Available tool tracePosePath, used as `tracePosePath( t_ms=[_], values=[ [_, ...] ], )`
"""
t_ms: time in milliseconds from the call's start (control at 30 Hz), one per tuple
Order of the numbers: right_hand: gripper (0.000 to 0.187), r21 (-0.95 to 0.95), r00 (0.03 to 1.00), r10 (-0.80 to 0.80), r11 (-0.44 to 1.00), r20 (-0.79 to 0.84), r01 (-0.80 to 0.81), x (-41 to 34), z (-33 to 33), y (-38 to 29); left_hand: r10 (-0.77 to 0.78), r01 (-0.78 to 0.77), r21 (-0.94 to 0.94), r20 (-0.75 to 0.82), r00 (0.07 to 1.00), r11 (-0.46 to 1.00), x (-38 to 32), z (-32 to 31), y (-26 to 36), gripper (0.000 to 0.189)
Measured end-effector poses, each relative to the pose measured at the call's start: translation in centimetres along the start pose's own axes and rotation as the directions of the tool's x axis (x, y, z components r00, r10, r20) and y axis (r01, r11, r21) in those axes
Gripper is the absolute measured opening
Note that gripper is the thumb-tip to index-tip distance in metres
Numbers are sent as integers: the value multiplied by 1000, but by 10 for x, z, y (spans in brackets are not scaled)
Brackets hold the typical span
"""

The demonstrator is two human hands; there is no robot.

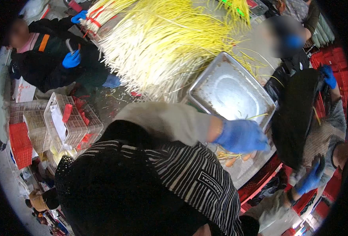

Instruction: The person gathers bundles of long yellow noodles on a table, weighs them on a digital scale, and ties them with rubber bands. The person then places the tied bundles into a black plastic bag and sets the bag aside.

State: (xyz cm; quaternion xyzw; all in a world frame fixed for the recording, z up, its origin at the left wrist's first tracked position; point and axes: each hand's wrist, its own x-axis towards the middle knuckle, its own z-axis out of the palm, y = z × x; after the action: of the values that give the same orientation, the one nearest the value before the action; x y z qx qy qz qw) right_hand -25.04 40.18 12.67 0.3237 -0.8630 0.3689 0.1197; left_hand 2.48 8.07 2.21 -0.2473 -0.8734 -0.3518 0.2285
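My left hand, in a blue glove, is motion-blurred over the lower edge of a worn metal tray. A thin yellow stem shows beside it; its grip is unclear. Below it lie yellow stems and small orange-brown things that I cannot identify. At the lower right, my right hand, also gloved in blue, is near a co-worker's striped top; whether it holds anything is unclear. A large heap of yellow chives, with whitish lower stems, spreads above the tray. Red ties hold a bundle at its left.
Co-workers stand left and right; the left one's gloved hand holds a curved, knife-like tool. Plastic crates stand at the left, a red crate beside them. More red crates and black bags are at the right.
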Motion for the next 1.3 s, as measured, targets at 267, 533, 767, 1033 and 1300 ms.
tracePosePath(
  t_ms=[267, 533, 767, 1033, 1300],
  values=[
    [21, 399, 456, -53, 580, 888, -710, -135, 181, -239, -435, 845, 333, -743, 508, 419, -259, -184, -14, 52],
    [37, 206, 485, 279, 654, 829, -728, -180, 444, -348, -581, 711, 648, -479, 658, 272, -300, -184, -63, 68],
    [46, 155, 336, 283, 513, 898, -844, -165, 511, -369, -676, 885, 208, -580, 455, 417, -339, -214, -80, 47],
    [36, 107, 506, 256, 806, 824, -582, -160, 525, -382, -617, 811, 301, -533, 579, 501, -344, -223, -84, 47],
    [43, 20, 363, 407, 642, 838, -766, -160, 516, -378, -562, 725, 271, -482, 672, 634, -339, -219, -86, 45]
  ],
)
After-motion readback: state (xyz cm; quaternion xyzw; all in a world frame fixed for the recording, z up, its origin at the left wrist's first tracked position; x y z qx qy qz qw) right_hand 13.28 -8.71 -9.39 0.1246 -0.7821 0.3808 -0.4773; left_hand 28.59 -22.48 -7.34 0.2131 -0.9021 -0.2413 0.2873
